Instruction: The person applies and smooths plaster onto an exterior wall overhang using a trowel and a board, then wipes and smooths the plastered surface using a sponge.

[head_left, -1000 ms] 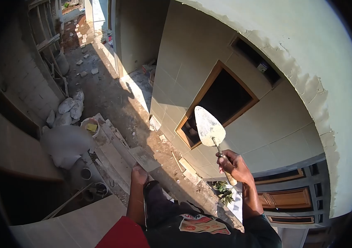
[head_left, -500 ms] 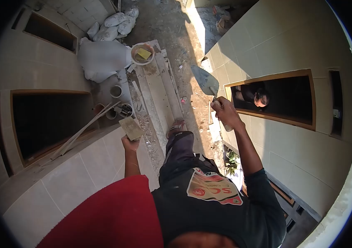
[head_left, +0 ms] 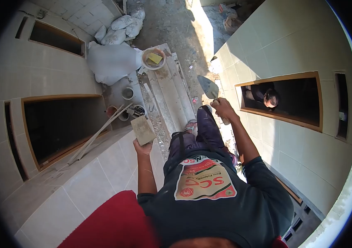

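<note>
Head view: the right hand point(head_left: 224, 108), right of the middle of the frame, has its fingers closed round the handle of a trowel point(head_left: 208, 87). The grip is shut on the handle, whose butt end shows below the fist, and the grey blade points to the upper left. The left hand point(head_left: 143, 148), left of the middle, holds a flat rectangular piece point(head_left: 143, 129) by its lower end; the thumb side is partly hidden, so how far that grip is open beyond the piece's thickness cannot be told. The two hands are well apart.

Between and above them, long boards point(head_left: 168, 91) run up the frame, with a round tub point(head_left: 144, 59) at their upper end and a yellow sponge point(head_left: 155, 58) inside it. To the left of the boards are a small bucket point(head_left: 127, 94) and, below it, a cluster of containers, with thin wooden strips point(head_left: 97, 134) slanting down to the lower left. White sacks point(head_left: 119, 29) lie at the upper left. At the right, a person point(head_left: 270, 99) shows in a wood-framed window point(head_left: 300, 103). Red cloth point(head_left: 110, 223) covers part of the bottom left.
</note>
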The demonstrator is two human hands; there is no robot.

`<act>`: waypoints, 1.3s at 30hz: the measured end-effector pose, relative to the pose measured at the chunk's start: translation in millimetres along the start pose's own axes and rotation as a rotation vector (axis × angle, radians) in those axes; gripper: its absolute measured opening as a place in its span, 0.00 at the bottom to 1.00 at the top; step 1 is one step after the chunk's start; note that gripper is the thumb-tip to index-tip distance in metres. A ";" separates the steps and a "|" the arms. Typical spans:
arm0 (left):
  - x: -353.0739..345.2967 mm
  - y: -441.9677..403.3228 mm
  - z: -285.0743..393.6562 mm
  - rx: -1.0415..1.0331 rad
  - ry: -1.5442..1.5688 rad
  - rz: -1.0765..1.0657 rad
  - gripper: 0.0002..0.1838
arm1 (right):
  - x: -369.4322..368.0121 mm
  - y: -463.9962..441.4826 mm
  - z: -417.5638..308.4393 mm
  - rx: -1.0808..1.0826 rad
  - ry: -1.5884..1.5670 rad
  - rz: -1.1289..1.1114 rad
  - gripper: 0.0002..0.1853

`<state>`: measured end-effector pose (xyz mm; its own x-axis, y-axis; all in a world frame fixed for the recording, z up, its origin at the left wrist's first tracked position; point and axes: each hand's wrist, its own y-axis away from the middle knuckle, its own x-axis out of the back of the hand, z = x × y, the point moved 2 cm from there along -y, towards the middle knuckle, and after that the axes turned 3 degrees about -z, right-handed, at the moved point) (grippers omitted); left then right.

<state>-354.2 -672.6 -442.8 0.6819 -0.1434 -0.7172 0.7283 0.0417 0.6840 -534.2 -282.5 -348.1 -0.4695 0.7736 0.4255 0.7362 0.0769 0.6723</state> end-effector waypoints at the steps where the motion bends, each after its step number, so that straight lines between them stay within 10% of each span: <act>1: -10.6 -5.4 -1.6 -0.004 0.004 0.043 0.24 | -0.3 -7.1 11.0 -0.028 -0.009 -0.012 0.18; 10: -130.5 -98.1 -9.2 0.266 -0.060 -0.091 0.24 | -32.7 -102.4 193.0 -0.060 0.326 0.162 0.17; 11: -136.8 -114.3 -4.7 0.290 -0.123 -0.125 0.24 | -2.3 -62.3 122.7 -0.387 0.016 0.158 0.18; 27: -352.7 -279.8 -51.8 0.769 -0.720 -0.188 0.24 | -69.0 -72.1 127.1 -0.468 0.016 0.689 0.17; 28: -355.3 -293.9 -62.1 0.784 -0.788 -0.206 0.25 | -56.9 -37.3 94.2 -0.618 -0.552 0.641 0.14; 30: -350.0 -340.5 -82.3 0.985 -0.876 -0.442 0.28 | -116.3 -80.5 161.5 -0.707 -0.672 0.710 0.27; 34: -369.7 -382.7 -145.7 1.237 -0.998 -0.220 0.28 | -164.9 5.2 88.3 -0.708 -0.559 0.864 0.15; 36: -396.1 -351.7 -182.7 1.198 -1.098 -0.119 0.25 | -174.7 54.5 43.3 -0.891 -1.287 1.131 0.13; 39: -406.9 -353.1 -221.2 1.323 -1.133 -0.351 0.24 | -235.9 60.9 47.3 -0.938 -1.563 1.250 0.13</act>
<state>-873.7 -410.2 -421.9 -0.2719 -0.5401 -0.7965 -0.1101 -0.8047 0.5833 -355.5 -430.5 -436.2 0.9218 -0.0517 0.3841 -0.3407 -0.5808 0.7393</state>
